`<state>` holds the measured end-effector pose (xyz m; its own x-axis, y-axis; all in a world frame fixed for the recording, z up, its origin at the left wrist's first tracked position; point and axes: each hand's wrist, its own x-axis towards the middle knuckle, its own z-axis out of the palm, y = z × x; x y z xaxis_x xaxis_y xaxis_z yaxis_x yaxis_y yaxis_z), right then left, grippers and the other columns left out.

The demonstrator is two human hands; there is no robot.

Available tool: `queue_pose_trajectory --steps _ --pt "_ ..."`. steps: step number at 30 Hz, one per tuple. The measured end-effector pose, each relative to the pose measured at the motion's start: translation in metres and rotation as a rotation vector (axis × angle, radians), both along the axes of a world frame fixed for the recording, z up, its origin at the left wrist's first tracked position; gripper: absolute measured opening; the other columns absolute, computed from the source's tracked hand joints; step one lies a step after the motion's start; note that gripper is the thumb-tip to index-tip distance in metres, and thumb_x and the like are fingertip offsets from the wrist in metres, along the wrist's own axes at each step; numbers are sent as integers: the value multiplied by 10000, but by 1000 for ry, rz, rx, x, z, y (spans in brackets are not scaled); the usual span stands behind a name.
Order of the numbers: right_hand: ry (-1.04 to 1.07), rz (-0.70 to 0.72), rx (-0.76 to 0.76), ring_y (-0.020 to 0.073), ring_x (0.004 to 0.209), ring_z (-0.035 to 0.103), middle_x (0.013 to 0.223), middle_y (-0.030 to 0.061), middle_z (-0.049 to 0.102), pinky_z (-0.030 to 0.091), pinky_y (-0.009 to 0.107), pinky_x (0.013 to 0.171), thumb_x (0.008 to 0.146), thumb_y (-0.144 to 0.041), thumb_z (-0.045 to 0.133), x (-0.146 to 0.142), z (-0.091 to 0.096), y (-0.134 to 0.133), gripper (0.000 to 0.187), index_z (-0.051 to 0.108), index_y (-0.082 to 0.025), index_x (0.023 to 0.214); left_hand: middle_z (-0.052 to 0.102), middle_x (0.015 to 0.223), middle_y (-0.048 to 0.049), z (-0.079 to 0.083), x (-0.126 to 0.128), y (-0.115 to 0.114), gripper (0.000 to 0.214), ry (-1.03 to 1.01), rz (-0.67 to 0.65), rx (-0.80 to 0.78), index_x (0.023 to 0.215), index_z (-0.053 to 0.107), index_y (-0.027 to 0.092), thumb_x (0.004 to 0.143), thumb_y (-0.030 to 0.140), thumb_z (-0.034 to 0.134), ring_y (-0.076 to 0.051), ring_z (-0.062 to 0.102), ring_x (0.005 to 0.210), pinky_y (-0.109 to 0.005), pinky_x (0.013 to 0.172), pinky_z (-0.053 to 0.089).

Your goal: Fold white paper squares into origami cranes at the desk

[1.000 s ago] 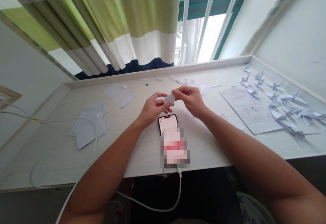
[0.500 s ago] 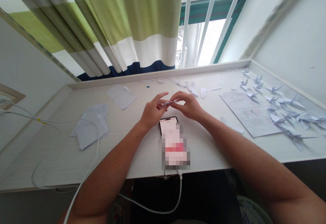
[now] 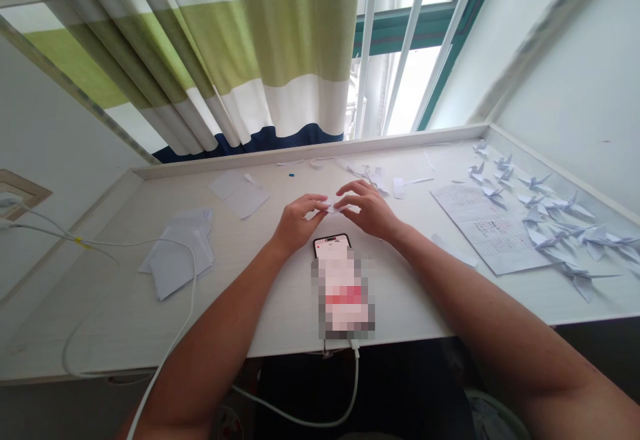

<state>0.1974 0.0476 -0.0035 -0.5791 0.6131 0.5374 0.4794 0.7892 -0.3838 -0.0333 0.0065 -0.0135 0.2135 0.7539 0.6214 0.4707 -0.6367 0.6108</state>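
Observation:
A small folded piece of white paper (image 3: 331,207) is between my two hands, just beyond the phone. My left hand (image 3: 300,222) pinches its left side between thumb and fingers. On the other side, my right hand (image 3: 367,208) holds the paper's right edge with thumb and index finger, its other fingers raised and curved. Much of the paper is hidden by the fingers, so its exact shape cannot be made out. The phone (image 3: 333,247) lies face up below my hands, its screen lit and mostly blurred out.
Several folded paper cranes (image 3: 543,201) crowd the right side of the desk, beside a written sheet (image 3: 480,233). Loose white sheets (image 3: 183,253) are stacked at left, with more paper (image 3: 240,193) behind. Paper scraps (image 3: 379,179) lie at the back. A white cable (image 3: 193,273) crosses my left forearm.
The folded paper has been lowered and turned flatter. My left fingers, spread and raised before, now close on its left side. My right fingers have lifted and spread a little.

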Motion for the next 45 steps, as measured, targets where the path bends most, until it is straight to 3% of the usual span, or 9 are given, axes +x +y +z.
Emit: queue_pose_trajectory --steps 5,10,13,21,25,32,36,39,45 --pt "-137 -19 -106 327 1298 613 1309 89 740 476 581 1122 967 -182 692 0 0 -3 233 828 -290 1123 814 1188 -91 -11 -5 9 137 154 27 1 991 816 218 954 141 709 -241 783 1096 -431 1007 634" --pt "-148 -49 -138 333 1278 606 1279 125 751 472 549 1123 1039 -385 665 -6 -2 -7 244 834 -239 1138 813 1161 -102 -14 -2 11 134 294 43 -44 1019 834 212 975 220 708 -254 761 1085 -433 1006 627" --pt "-163 -54 -157 320 1240 616 1244 119 764 480 520 1097 1057 -373 648 -12 -6 -5 248 821 -231 1163 815 1175 -102 -12 0 8 179 346 17 -77 1058 839 225 1001 249 671 -258 745 1067 -459 999 617" --pt "-173 -83 -203 323 1196 616 1200 115 774 486 515 1051 1037 -321 679 -15 -13 -2 176 808 -227 1111 817 1207 -83 -10 -6 6 214 234 3 -220 1079 838 248 1014 267 635 -269 720 1118 -485 1052 584" --pt "-136 -52 -215 309 1177 615 1172 98 771 476 499 1039 1028 -276 676 -16 -13 -3 129 797 -253 1065 810 1188 -86 -8 -5 4 245 199 69 -260 1170 816 237 1008 251 633 -264 707 1124 -455 1047 579" --pt "-113 7 -255 275 1101 674 1110 82 799 459 455 1022 999 -164 657 -11 -5 -5 116 748 -231 971 793 1089 -84 -3 -8 3 205 337 152 -250 1098 831 228 986 249 661 -291 651 1085 -478 1020 558" --pt "-124 50 -263 283 1122 691 1142 62 818 445 478 1043 1005 -248 696 -5 0 -7 128 753 -237 891 780 1124 -81 -3 -7 0 190 345 166 -251 1102 826 234 941 289 743 -299 645 1132 -487 1049 546" --pt "-137 21 -260 281 1079 696 1112 66 825 451 476 1019 1030 -310 689 -7 -2 -6 199 759 -231 861 772 1149 -86 -3 -6 -1 231 355 169 -266 1141 819 233 927 307 773 -306 635 1159 -490 1068 537" --pt "-136 -107 -214 283 1044 681 1031 80 809 454 461 1013 1009 -305 722 -23 -11 -4 105 799 -233 1006 774 1165 -85 -4 -8 0 241 352 173 -276 1155 824 237 942 337 769 -312 623 1181 -498 1084 527"
